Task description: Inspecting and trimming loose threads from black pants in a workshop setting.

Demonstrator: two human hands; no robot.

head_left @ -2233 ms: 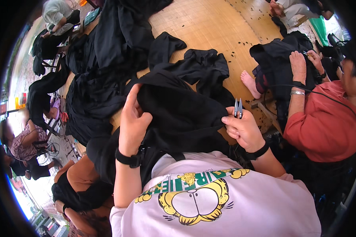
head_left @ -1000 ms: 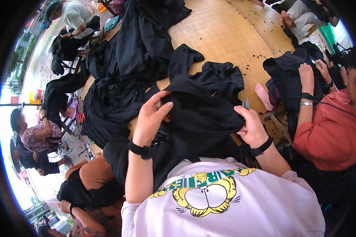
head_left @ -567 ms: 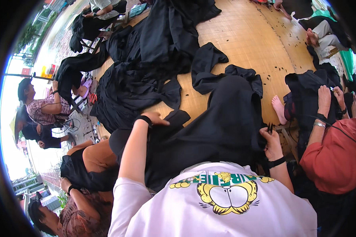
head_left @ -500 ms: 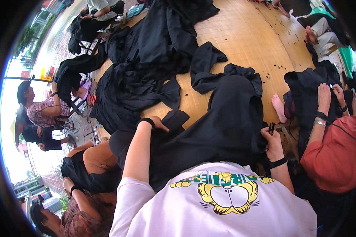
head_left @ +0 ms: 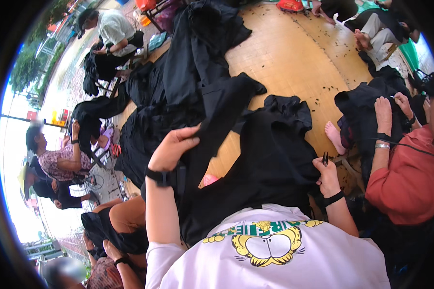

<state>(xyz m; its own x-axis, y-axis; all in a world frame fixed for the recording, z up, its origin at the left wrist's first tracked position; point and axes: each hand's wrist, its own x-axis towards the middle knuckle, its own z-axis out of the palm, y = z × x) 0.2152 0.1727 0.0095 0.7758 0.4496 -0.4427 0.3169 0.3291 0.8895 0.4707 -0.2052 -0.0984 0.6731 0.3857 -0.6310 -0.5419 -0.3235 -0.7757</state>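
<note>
A black garment (head_left: 279,164) lies spread across my lap and reaches forward over the mat. My left hand (head_left: 176,143) is raised, thumb and fingers closed on the edge of a long black piece of cloth (head_left: 226,103) that looks like a sleeve or leg. At the right edge of the garment, my right hand (head_left: 327,176) is closed round small black thread snips (head_left: 325,159), their two points sticking up above the fingers. Whether those fingers also pinch the cloth, I cannot tell.
A large heap of black garments (head_left: 164,91) covers the left of the tan mat (head_left: 294,48), where dark scraps (head_left: 330,89) are scattered. Close on my right, a person in a red top (head_left: 405,178) handles black cloth. Other people sit with black cloth on the left.
My left hand has lifted the cloth up and forward, away from my lap. A small pink thing now shows beneath it. My right hand stays near the garment's edge with the snips.
</note>
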